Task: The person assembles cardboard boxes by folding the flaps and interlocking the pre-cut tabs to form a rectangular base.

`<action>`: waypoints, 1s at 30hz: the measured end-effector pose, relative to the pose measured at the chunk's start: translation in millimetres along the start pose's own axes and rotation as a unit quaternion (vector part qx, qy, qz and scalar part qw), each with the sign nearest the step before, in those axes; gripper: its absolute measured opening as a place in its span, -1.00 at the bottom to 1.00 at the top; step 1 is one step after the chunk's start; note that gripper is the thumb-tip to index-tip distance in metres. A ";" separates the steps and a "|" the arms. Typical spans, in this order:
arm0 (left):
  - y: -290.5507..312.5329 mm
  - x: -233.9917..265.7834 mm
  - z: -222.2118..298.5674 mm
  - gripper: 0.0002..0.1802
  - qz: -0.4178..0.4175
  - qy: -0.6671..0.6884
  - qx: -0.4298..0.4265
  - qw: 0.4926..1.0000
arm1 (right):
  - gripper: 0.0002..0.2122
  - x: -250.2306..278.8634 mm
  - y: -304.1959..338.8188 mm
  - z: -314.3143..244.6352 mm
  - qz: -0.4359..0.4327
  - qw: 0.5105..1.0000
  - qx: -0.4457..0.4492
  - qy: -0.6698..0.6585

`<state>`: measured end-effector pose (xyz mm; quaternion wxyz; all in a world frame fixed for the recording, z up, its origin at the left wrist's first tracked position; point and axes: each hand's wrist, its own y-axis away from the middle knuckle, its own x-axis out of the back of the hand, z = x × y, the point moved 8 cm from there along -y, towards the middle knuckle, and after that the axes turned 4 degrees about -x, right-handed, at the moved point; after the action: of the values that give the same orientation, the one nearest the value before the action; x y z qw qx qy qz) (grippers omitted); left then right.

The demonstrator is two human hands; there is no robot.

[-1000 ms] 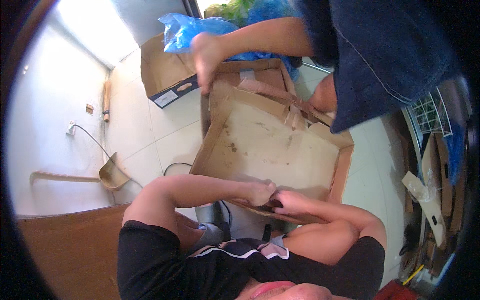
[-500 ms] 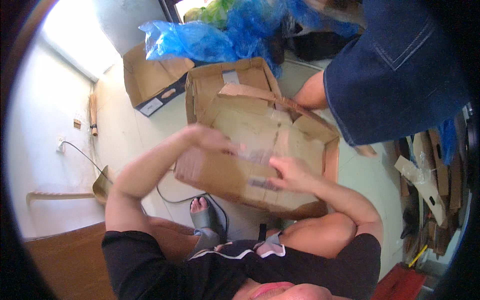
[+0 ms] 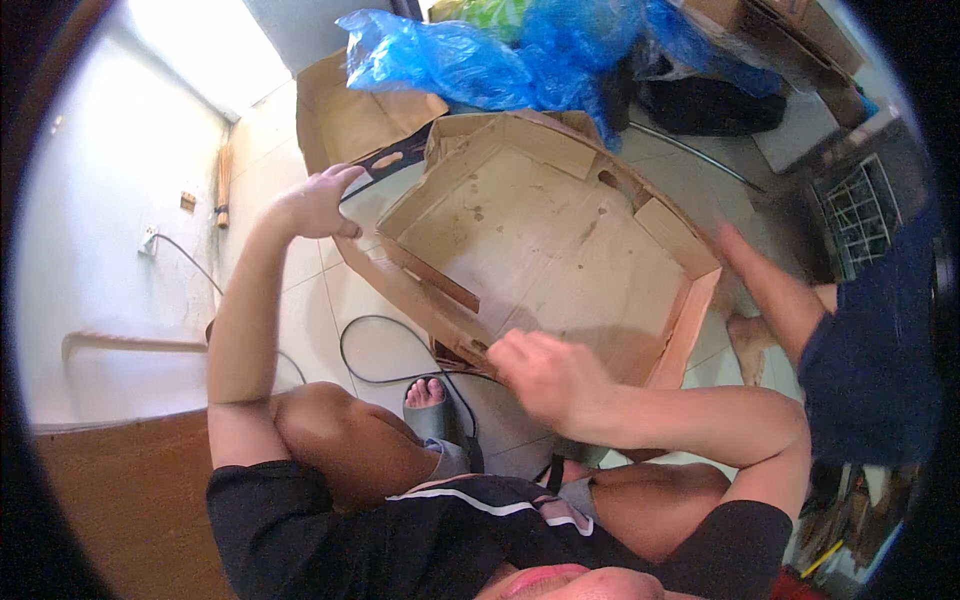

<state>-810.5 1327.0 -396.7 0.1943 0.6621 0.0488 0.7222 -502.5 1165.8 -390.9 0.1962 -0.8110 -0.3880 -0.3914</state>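
Observation:
A large, shallow cardboard box [image 3: 520, 250] with stained insides lies open and askew in front of me. My left hand [image 3: 318, 205] is at its left corner, fingers spread and thumb beside the end of the long near wall [image 3: 390, 275]. Whether that thumb touches the cardboard, I cannot tell. My right hand [image 3: 555, 385] is closed at the middle of the near wall, its curled fingers against the edge by a handle hole. The fingertips are partly hidden and slightly blurred.
A second cardboard box [image 3: 345, 115] with a dark side stands at the back left. Blue plastic bags [image 3: 480, 65] are heaped behind. A co-worker's leg [image 3: 775, 285] is at the right. A black cable [image 3: 345, 350] loops over the floor near my sandal [image 3: 428, 412].
My hands have parted; the left moved left to the box's corner, the right to its near wall. The box sits turned differently. The co-worker has moved back to the right.

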 end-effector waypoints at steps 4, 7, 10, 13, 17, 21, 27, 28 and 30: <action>5.8 -116.0 -52.1 0.54 -0.124 0.100 0.032 0.987 | -0.72 -93.9 -9.5 1.9 -0.124 0.958 0.114 -0.233; 6.2 -146.4 -8.2 0.57 -0.014 0.137 -0.021 0.990 | -0.73 -124.0 -26.9 34.0 -0.172 0.947 0.056 -0.265; 4.8 -135.1 15.4 0.53 0.137 0.051 -0.019 0.989 | -0.76 -125.7 -61.1 72.8 -0.170 0.944 -0.083 -0.269; -12.3 -119.8 24.9 0.30 0.146 0.010 -0.019 0.989 | -0.76 -133.6 -88.3 117.7 -0.137 0.962 -0.159 -0.173; -30.4 -134.7 4.8 -0.18 0.113 0.128 0.045 0.984 | -0.65 -85.4 -137.7 153.0 0.122 0.985 -0.121 -0.012; -45.1 -126.8 16.1 -0.58 0.097 0.109 0.079 0.986 | -0.48 -40.1 -195.5 223.3 0.276 0.958 -0.079 0.013; -56.6 -152.4 -17.3 -0.69 0.206 0.241 0.041 0.947 | -0.40 18.0 -244.9 278.0 0.336 0.851 -0.344 0.210; -56.7 -153.1 -18.6 -0.69 0.235 0.272 0.013 0.933 | -0.40 25.5 -243.9 287.4 0.323 0.846 -0.361 0.221; -61.2 -157.9 -19.9 -0.61 0.205 0.273 0.026 0.940 | -0.40 35.8 -234.4 304.3 0.317 0.832 -0.377 0.254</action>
<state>-809.2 1332.6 -567.1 0.0043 0.4400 -0.0179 0.8978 -525.1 1517.9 -547.0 0.0799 -0.7725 0.1313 -0.6162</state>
